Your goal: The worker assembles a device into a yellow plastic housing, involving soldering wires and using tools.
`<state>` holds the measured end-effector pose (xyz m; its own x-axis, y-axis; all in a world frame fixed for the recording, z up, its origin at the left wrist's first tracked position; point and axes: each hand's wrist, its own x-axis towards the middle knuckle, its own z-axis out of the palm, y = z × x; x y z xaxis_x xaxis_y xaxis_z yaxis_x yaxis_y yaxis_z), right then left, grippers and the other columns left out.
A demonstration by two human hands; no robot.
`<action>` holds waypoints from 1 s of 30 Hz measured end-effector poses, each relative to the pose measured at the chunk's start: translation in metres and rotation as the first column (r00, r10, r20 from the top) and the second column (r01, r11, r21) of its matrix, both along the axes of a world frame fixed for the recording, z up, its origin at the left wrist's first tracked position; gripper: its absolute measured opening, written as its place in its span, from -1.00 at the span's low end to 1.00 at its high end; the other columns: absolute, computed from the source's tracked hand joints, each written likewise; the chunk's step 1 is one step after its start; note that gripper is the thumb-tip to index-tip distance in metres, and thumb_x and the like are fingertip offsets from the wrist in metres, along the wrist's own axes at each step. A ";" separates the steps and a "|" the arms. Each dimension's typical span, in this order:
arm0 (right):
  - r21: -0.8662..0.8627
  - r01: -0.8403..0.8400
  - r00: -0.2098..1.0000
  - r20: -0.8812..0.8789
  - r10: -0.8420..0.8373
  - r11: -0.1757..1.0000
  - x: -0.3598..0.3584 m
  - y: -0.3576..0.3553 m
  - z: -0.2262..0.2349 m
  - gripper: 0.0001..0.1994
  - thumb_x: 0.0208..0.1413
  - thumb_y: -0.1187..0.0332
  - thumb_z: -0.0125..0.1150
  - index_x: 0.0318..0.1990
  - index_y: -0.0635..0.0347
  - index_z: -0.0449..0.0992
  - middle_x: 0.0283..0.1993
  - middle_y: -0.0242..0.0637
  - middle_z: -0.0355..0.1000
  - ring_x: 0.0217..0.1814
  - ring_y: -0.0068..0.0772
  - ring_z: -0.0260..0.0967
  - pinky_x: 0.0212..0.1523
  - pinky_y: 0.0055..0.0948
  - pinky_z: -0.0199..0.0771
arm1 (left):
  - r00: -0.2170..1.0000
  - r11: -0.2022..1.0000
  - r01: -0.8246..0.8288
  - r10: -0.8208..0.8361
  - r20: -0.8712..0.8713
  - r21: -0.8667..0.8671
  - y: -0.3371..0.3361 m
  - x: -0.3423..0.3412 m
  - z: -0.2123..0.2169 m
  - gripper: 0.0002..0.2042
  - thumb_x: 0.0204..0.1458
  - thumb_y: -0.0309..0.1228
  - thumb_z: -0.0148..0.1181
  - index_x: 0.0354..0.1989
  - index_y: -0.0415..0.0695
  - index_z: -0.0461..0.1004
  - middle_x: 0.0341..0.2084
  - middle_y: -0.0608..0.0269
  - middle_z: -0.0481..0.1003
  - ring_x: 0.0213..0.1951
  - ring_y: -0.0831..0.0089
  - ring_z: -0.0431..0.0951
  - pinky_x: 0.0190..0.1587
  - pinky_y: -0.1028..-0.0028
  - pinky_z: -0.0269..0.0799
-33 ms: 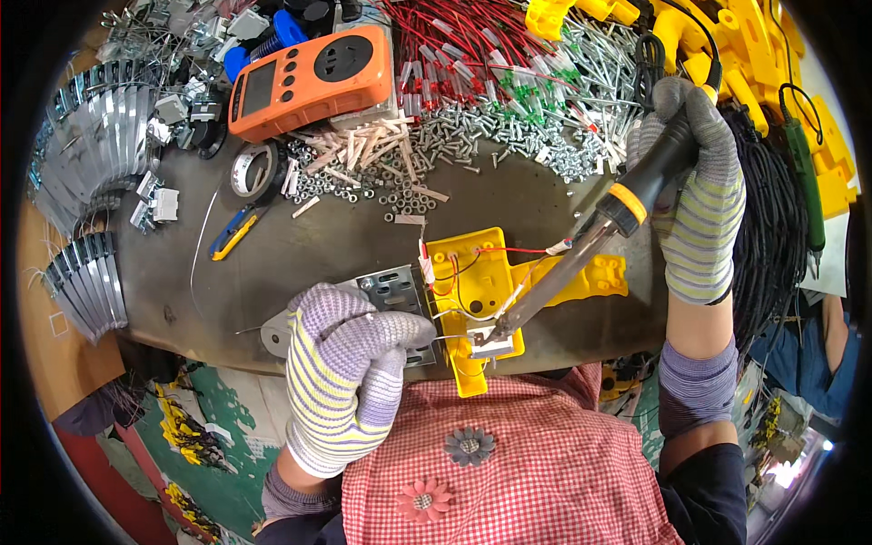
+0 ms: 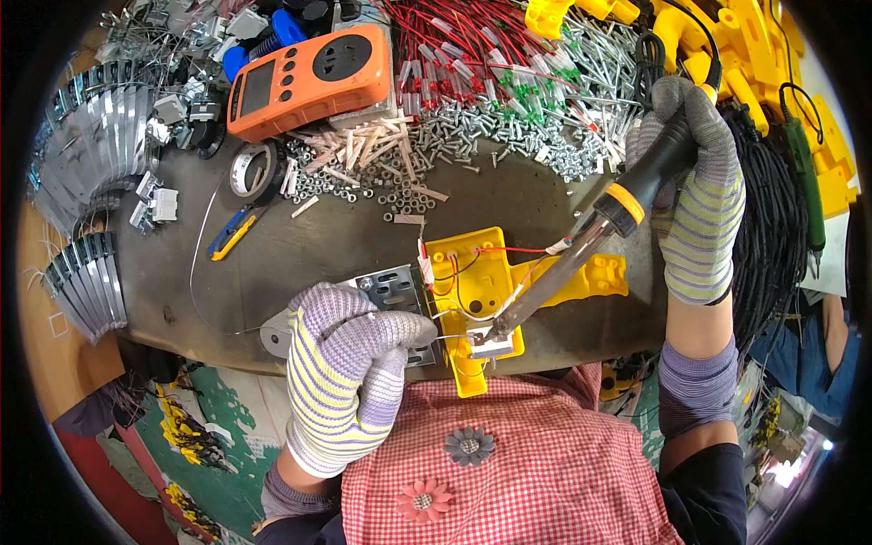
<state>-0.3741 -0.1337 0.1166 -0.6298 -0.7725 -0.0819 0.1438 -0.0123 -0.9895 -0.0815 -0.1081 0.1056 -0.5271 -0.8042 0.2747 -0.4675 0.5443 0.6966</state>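
While the right hand (image 2: 692, 186) grips the soldering iron (image 2: 581, 243), the yellow housing (image 2: 472, 282) lies below-left.

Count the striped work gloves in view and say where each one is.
2. The left hand wears one, at the near table edge beside the yellow plastic housing. The right hand wears the other, gripping the soldering iron. None seem hidden.
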 end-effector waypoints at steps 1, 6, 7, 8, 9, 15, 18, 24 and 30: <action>0.027 -0.027 0.999 -0.034 0.028 0.999 -0.001 0.000 0.000 -0.69 0.26 0.05 0.11 -0.25 0.09 0.58 -0.51 -0.49 0.38 -0.66 -0.72 0.18 -0.62 -0.71 0.10 | 0.999 0.999 -0.028 0.029 -0.016 0.043 0.002 0.000 -0.003 -0.87 -0.02 -0.54 0.18 -0.29 -0.12 0.56 -0.40 0.19 0.48 -0.34 0.26 0.43 -0.22 0.29 0.35; 0.045 -0.043 0.996 -0.082 0.047 0.998 0.003 0.002 0.001 -0.70 0.27 0.05 0.10 -0.22 0.06 0.59 -0.50 -0.50 0.39 -0.64 -0.74 0.19 -0.63 -0.70 0.11 | 0.999 0.997 -0.040 0.041 -0.026 0.064 0.000 0.000 -0.005 -0.78 -0.15 -0.53 0.24 -0.28 -0.05 0.63 -0.41 0.23 0.42 -0.33 0.22 0.40 -0.20 0.27 0.33; 0.050 -0.039 0.995 -0.094 0.044 0.998 0.004 0.003 0.001 -0.70 0.28 0.04 0.09 -0.22 0.05 0.59 -0.50 -0.51 0.39 -0.64 -0.75 0.20 -0.64 -0.71 0.11 | 0.998 0.996 -0.044 0.046 -0.031 0.073 0.000 -0.001 -0.005 -0.79 -0.14 -0.53 0.23 -0.28 -0.05 0.64 -0.41 0.24 0.43 -0.33 0.23 0.40 -0.21 0.27 0.33; 0.052 -0.041 0.995 -0.094 0.046 0.998 0.004 0.003 0.001 -0.70 0.28 0.04 0.09 -0.22 0.05 0.59 -0.50 -0.51 0.39 -0.64 -0.75 0.20 -0.64 -0.71 0.11 | 0.998 0.995 -0.049 0.052 -0.036 0.082 0.000 -0.001 -0.005 -0.79 -0.13 -0.53 0.23 -0.28 -0.05 0.64 -0.42 0.24 0.44 -0.33 0.23 0.40 -0.22 0.27 0.33; 0.050 -0.039 0.995 -0.093 0.043 0.998 0.004 0.003 0.000 -0.70 0.28 0.04 0.09 -0.22 0.05 0.59 -0.50 -0.50 0.39 -0.63 -0.75 0.20 -0.63 -0.71 0.11 | 0.998 0.995 -0.048 0.052 -0.037 0.082 0.000 -0.002 -0.005 -0.79 -0.13 -0.53 0.23 -0.28 -0.05 0.64 -0.42 0.24 0.44 -0.33 0.23 0.40 -0.22 0.27 0.33; 0.042 -0.047 0.995 -0.082 0.050 0.998 0.002 0.002 -0.004 -0.69 0.28 0.04 0.10 -0.19 0.05 0.59 -0.47 -0.51 0.40 -0.62 -0.76 0.22 -0.63 -0.73 0.13 | 1.000 0.997 -0.016 0.018 -0.026 0.081 -0.003 -0.003 -0.005 -0.79 -0.10 -0.51 0.22 -0.26 -0.05 0.65 -0.43 0.25 0.45 -0.33 0.24 0.41 -0.21 0.26 0.34; 0.034 -0.058 0.993 -0.100 0.061 0.998 0.002 0.004 -0.003 -0.69 0.28 0.04 0.10 -0.19 0.06 0.59 -0.45 -0.52 0.40 -0.60 -0.77 0.24 -0.64 -0.74 0.14 | 1.000 0.996 -0.005 0.005 0.002 0.087 -0.002 -0.003 -0.004 -0.79 -0.10 -0.50 0.23 -0.26 -0.04 0.66 -0.42 0.27 0.46 -0.33 0.24 0.40 -0.20 0.25 0.34; 0.025 -0.008 0.999 -0.053 0.010 1.000 0.006 0.003 -0.003 -0.69 0.27 0.04 0.12 -0.18 0.07 0.59 -0.46 -0.52 0.40 -0.60 -0.79 0.23 -0.65 -0.76 0.13 | 0.989 0.990 -0.142 0.142 -0.037 -0.009 -0.010 -0.003 0.004 -0.91 -0.02 -0.50 0.18 -0.36 -0.08 0.58 -0.41 0.24 0.48 -0.31 0.28 0.43 -0.17 0.30 0.35; 0.046 -0.053 0.998 -0.037 0.055 0.998 0.003 0.002 -0.005 -0.69 0.26 0.04 0.15 -0.16 0.08 0.59 -0.46 -0.52 0.39 -0.60 -0.78 0.23 -0.64 -0.76 0.16 | 0.890 0.841 -0.444 0.454 -0.044 -0.307 -0.036 0.002 -0.021 -0.84 -0.02 -0.45 0.27 -0.23 -0.07 0.53 -0.34 0.28 0.55 -0.21 0.25 0.49 -0.06 0.28 0.33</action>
